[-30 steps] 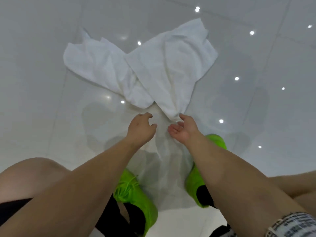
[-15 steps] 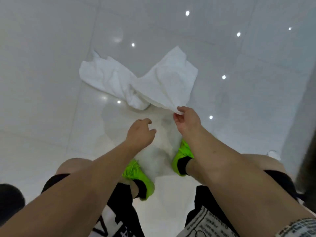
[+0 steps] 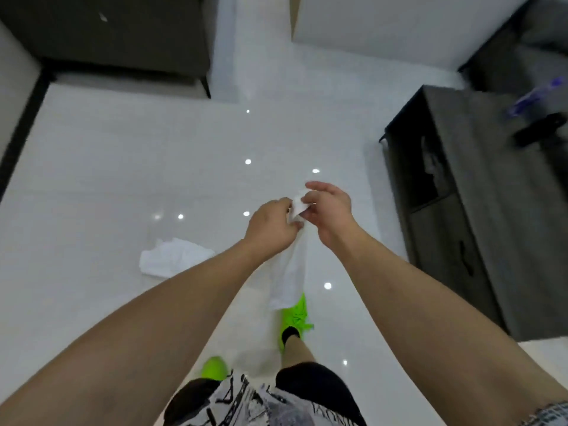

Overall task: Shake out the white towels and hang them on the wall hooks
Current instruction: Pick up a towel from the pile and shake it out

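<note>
Head view: I see both hands meeting on the top end of one white towel point(image 3: 290, 265), held out in front of the body at about chest height. The left hand point(image 3: 272, 230) has its fingers curled round the bunched upper corner; the right hand point(image 3: 330, 210) pinches the same corner from the other side, its forefinger lifted clear. The two grips all but touch, with a small tuft of cloth showing between them.

From that joint grip the towel hangs straight down, its long axis vertical, gathered into a narrow rope that ends just above the right green shoe point(image 3: 295, 318). It is not yet spread. As I judge it, the coming move is to part the hands along the top edge and snap the cloth open; neither hand is nearer, since both are on the same corner.

A second towel point(image 3: 172, 256) lies crumpled on the glossy floor point(image 3: 107, 179), down and to the left of the hands, well apart from them, nearer the left arm.

No wall hooks show anywhere here. A dark cabinet point(image 3: 467, 216) stands at the right, motion-blurred. The left forearm covers part of the floor towel, and how the fingers lie under the cloth I cannot make out.
</note>
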